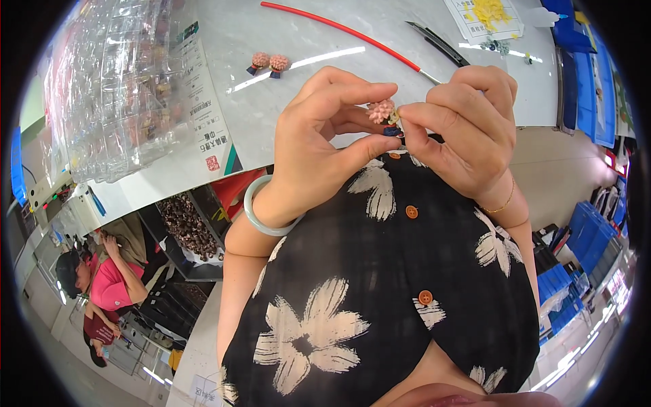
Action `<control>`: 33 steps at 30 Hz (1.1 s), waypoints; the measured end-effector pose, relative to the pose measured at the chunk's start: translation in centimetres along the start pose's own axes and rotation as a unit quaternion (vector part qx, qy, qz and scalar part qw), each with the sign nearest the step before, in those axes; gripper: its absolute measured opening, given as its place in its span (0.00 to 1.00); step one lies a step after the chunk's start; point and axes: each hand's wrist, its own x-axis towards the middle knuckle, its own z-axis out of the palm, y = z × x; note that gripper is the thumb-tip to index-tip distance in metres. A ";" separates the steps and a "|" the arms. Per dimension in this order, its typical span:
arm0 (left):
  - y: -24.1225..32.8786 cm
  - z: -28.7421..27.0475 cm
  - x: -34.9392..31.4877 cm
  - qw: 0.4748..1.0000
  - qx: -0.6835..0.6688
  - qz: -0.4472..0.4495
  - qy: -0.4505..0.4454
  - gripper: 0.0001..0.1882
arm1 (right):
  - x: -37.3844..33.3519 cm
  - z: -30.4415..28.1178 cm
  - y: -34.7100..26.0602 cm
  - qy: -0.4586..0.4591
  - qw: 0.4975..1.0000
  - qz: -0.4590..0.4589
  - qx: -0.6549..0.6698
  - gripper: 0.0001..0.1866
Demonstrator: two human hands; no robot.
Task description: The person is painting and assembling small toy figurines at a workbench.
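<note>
A small figurine (383, 112) with a bumpy pink top and a dark blue lower part is held up over the near edge of the table. My left hand (325, 129) grips it between thumb and fingers from the left. From the right, my right hand (464, 125) pinches at its side, where a small yellowish part shows by the fingertips. Whether that part is a separate piece, I cannot tell. Two similar pink-topped figurines (258, 60) (278, 63) lie together on the table, beyond my left hand.
Stacked clear plastic trays (115, 88) fill the table's left side. Farther back lie a red rod (339, 30) with a metal tip, a black craft knife (437, 42) and paper with yellow bits (489, 12). A bin of small dark parts (186, 224) stands lower left; two people are beyond it.
</note>
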 end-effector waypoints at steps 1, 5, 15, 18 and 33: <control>0.0 0.0 0.0 1.000 0.000 0.000 0.000 0.21 | 0.0 0.1 0.1 0.000 1.000 0.000 0.000 0.10; 0.0 0.0 -0.1 0.999 -0.036 -0.026 -0.017 0.21 | -0.2 0.3 0.2 -0.008 0.998 0.040 0.045 0.10; -0.7 0.1 0.0 0.968 -0.218 -0.103 -0.076 0.21 | -0.7 -0.1 1.5 -0.044 0.946 0.198 0.255 0.05; -0.7 0.5 0.2 0.963 -0.236 -0.107 -0.077 0.21 | -0.9 -0.6 1.9 -0.035 0.924 0.239 0.296 0.05; 0.1 0.1 -1.0 0.968 -0.216 -0.125 -0.029 0.22 | -0.7 -3.1 17.8 -0.018 0.911 0.139 -0.389 0.04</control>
